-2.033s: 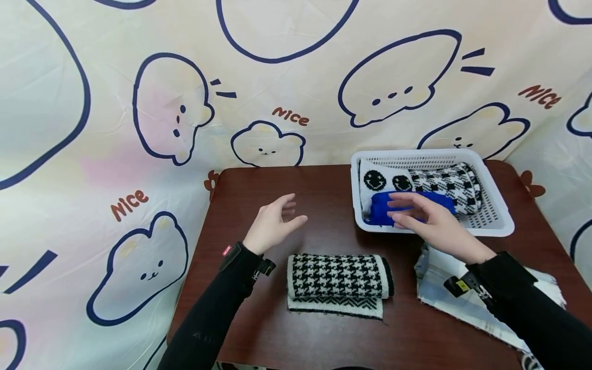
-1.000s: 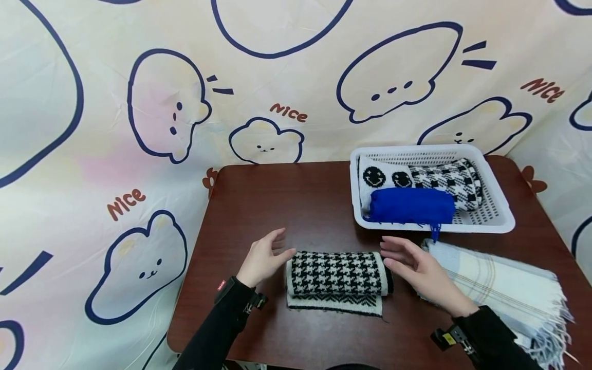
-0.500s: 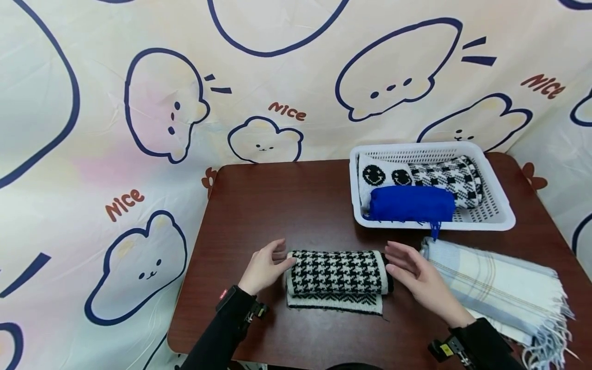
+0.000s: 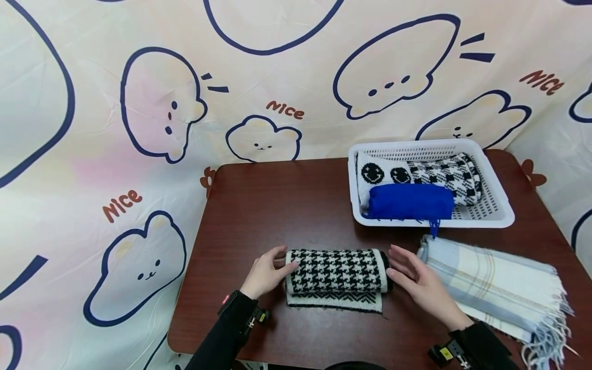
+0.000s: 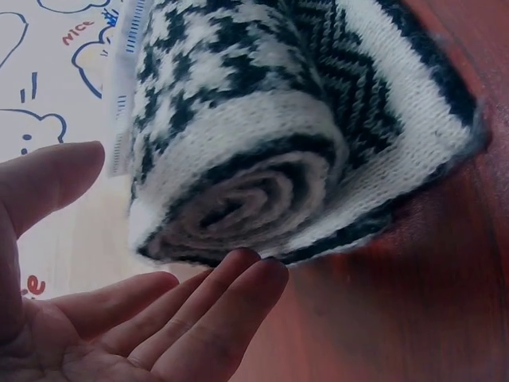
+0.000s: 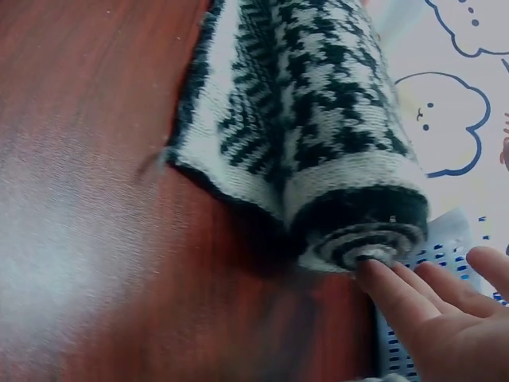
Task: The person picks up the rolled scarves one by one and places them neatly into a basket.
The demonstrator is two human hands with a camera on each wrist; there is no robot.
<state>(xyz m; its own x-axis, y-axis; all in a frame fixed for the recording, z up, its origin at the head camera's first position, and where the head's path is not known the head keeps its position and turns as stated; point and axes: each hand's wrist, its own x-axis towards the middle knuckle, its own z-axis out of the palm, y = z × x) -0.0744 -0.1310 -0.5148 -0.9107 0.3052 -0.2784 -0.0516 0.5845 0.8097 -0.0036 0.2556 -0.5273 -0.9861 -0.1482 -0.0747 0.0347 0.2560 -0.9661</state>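
A black-and-white houndstooth knit scarf lies rolled on the table, with a short flat flap on the near side. My left hand is at the roll's left end, fingers extended. In the left wrist view its fingertips come right to the lower edge of the spiral end, thumb apart. At the opposite end is my right hand, also with extended fingers. The right wrist view shows one fingertip at the spiral core of the roll.
A white plastic basket at the back right holds a rolled blue scarf, a white piece with black smiley faces and a black-and-white checked roll. A pale plaid fringed scarf lies folded at the right.
My right hand has come down from over the basket to the roll's right end. The left hand has moved nearer to the left end. The roll stays in place.
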